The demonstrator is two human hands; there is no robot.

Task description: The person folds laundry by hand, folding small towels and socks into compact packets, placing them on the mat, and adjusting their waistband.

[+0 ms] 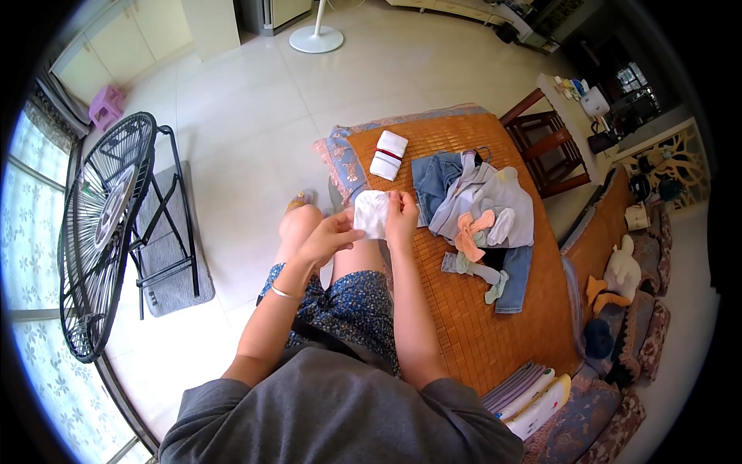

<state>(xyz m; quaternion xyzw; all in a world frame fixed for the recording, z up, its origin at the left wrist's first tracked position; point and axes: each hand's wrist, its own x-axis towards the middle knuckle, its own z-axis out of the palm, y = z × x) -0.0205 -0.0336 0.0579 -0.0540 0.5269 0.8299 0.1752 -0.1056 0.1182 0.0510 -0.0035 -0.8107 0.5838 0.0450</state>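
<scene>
A small white cloth (372, 213) is held up over my lap, between my two hands. My left hand (331, 238) pinches its left lower edge with fingers and thumb. On the opposite side my right hand (401, 223) is closed around the cloth's right edge. Whether the cloth is a sock or another small garment cannot be made out. Beyond my hands a folded white towel (389, 155) with a red band lies on the woven mat. To the right is a heap with a pale grey garment (495, 203), blue jeans (513, 286) and peach socks (468, 238).
The brown woven mat (471, 348) covers a low seat at my right. Folded cloths (533, 402) lie near my right elbow. A black round folding chair (108, 224) stands at left on a grey rug (174, 290). A wooden chair (550, 147) is at the far right.
</scene>
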